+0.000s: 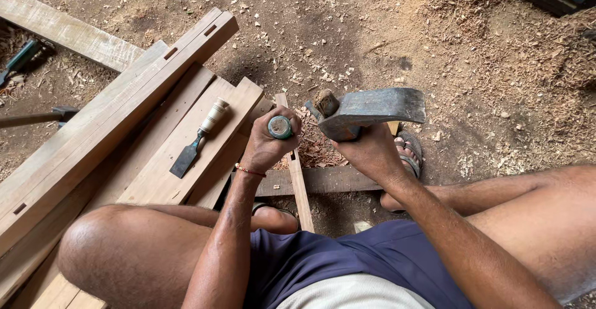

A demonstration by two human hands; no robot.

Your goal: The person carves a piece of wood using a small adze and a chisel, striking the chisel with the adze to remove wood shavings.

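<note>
My left hand (268, 141) is closed around an upright chisel; only its green handle top (280, 126) shows above the fist. The blade is hidden below the hand, over a narrow wooden strip (299, 191). Just to the right, my right hand (366, 147) grips an axe close under its grey steel head (372, 111), the blade pointing right and the flat back facing the chisel's top. The two are a few centimetres apart. A dark crosspiece (323, 180) lies under the strip, and my sandalled right foot (406, 155) rests by it.
A second chisel with a pale handle (197, 139) lies on a plank (180, 160) left of my hand. Long mortised beams (105, 116) run diagonally at the left. A hammer (37, 118) and a green tool (22, 57) lie at the far left. Sawdust and chips cover the ground.
</note>
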